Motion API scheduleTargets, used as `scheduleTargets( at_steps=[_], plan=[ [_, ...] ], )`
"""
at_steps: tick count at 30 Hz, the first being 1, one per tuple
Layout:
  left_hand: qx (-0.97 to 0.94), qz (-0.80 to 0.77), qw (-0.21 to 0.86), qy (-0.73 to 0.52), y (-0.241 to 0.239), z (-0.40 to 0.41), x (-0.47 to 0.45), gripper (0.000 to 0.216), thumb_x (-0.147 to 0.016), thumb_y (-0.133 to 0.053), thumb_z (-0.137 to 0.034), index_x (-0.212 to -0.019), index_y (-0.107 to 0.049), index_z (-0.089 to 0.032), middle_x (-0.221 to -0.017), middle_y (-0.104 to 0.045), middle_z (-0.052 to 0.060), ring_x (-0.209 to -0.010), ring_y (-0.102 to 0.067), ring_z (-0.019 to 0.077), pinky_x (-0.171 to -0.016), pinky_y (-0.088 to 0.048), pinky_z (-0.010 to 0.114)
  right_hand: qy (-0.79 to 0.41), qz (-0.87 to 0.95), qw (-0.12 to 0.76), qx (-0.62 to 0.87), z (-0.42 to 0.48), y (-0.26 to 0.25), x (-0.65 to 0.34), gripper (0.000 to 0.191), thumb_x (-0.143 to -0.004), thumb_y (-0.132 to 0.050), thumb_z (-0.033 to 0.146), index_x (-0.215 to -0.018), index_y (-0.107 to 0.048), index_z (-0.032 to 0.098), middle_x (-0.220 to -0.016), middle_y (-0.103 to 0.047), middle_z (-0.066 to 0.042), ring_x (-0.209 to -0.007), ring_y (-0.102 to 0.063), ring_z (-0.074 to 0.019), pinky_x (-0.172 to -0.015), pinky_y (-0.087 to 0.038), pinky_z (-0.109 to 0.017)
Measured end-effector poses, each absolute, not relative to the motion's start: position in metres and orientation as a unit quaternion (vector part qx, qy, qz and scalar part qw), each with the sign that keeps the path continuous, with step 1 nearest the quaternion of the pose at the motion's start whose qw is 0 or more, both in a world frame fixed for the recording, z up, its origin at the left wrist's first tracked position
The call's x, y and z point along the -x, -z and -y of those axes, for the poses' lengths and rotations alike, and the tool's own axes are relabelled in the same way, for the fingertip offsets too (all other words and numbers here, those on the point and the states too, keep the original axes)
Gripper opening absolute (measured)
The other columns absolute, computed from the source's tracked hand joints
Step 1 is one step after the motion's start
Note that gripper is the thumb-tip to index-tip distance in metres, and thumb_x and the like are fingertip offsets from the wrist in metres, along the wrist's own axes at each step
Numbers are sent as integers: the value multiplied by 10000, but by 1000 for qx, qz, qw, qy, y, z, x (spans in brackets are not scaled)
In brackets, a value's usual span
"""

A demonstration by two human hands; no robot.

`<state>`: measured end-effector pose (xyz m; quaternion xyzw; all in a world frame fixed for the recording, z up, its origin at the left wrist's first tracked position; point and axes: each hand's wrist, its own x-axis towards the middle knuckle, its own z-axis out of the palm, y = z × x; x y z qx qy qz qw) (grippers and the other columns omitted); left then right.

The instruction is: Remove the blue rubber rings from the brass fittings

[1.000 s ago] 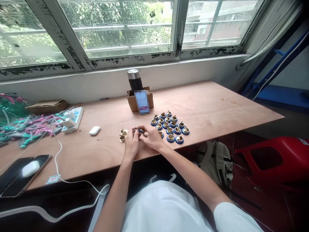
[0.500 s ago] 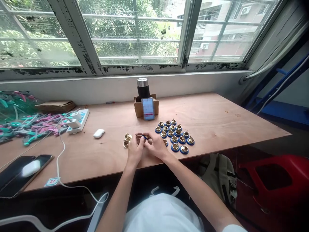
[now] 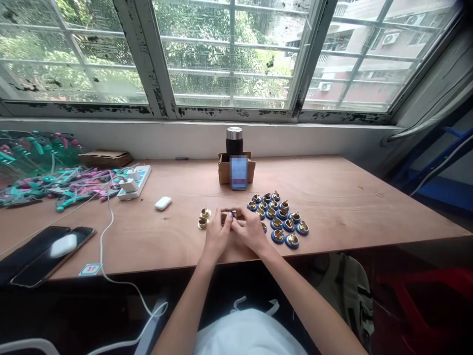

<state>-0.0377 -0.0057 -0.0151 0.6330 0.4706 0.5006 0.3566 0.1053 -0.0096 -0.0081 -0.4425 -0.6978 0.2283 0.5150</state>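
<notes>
My left hand and my right hand meet above the table, fingertips closed together around a small gold metal piece with a blue rim. The fingers cover most of it. Just left of my left hand sit gold round pieces without visible blue. To the right of my right hand several similar gold pieces with blue rims stand in loose rows, each with a tab-like part on top. One of them is partly hidden behind my right hand.
A phone leans on a cardboard box holding a black bottle. Left are a white earbud case, a power strip, a pile of pink and teal tools and dark phones. A white cable crosses the table edge.
The camera view has shifted, so the whole scene sits further right and a little lower. Both hands still hold the gold and blue piece, of which more gold now shows.
</notes>
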Motion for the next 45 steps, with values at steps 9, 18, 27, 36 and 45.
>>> scheduleTargets(
  at_steps=[9, 18, 27, 36, 45],
  plan=[
    [-634, -490, 339, -493, 14, 5, 38, 300, -1044, -473, -477, -1092, -625, -223, -1041, -763, 79, -982, -740, 256, -865, -573, 382, -212, 698, 519, 445, 10, 10, -104, 302, -869, -638, 132, -1139, -711, 246, -1005, -785, -56, -920, -762, -250, -860, -615, -370],
    [-631, -457, 367, -508, 16, 5, 37, 308, -1011, -565, -483, -1130, -632, -208, -1144, -757, 107, -1093, -734, 261, -937, -578, 388, -227, 681, 541, 439, 7, 13, -104, 362, -858, -648, 140, -1206, -654, 237, -1134, -767, -76, -998, -766, -248, -903, -628, -384],
    [-610, -461, 395, -510, 19, 4, 38, 383, -1012, -548, -546, -1121, -629, -188, -1133, -765, 118, -1044, -747, 264, -898, -584, 385, -214, 687, 547, 428, 7, 14, -103, 463, -823, -625, 76, -1256, -596, 237, -1165, -745, -65, -1079, -739, -233, -965, -606, -381],
    [-637, -447, 375, -503, 14, 8, 38, 301, -1010, -591, -467, -1183, -637, -225, -1130, -771, 84, -1003, -752, 241, -875, -580, 357, -216, 684, 541, 438, 9, 11, -103, 395, -874, -604, 101, -1244, -606, 239, -1181, -751, -74, -1102, -735, -249, -972, -598, -395],
    [-625, -459, 370, -512, 25, 1, 39, 304, -1009, -579, -451, -1169, -638, -199, -1168, -749, 108, -1076, -729, 251, -925, -570, 377, -214, 692, 533, 436, 5, 15, -103, 397, -882, -634, 125, -1263, -599, 235, -1203, -736, -84, -1082, -729, -247, -963, -593, -389]
  ],
)
